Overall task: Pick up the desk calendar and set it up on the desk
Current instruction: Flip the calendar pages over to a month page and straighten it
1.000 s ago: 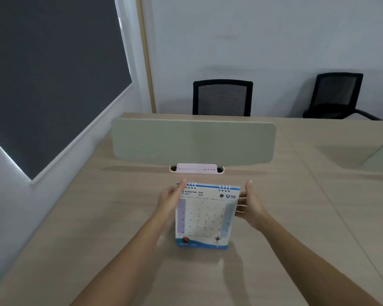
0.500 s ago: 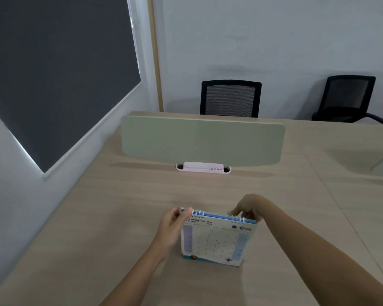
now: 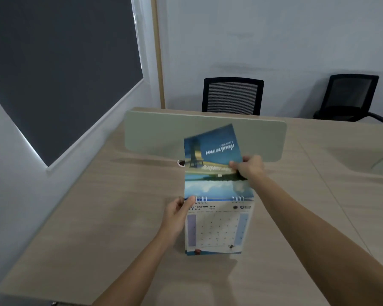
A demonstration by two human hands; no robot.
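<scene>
The desk calendar is a white spiral-bound one showing a July grid, held above the wooden desk in the middle of the view. My left hand grips its left edge just below the spiral. My right hand pinches the right edge of the blue picture-printed back panels, which are swung up and away from the grid page, so the calendar is unfolded lengthwise. Its lower edge sits close to the desk; contact cannot be told.
A pale green divider panel stands across the desk behind the calendar, with a cable port at its foot. Two black mesh chairs stand by the far wall. A dark window blind fills the left.
The back panels have been lifted up and unfolded away from the grid page by my right hand. My left hand keeps its hold at the spiral's left end.
</scene>
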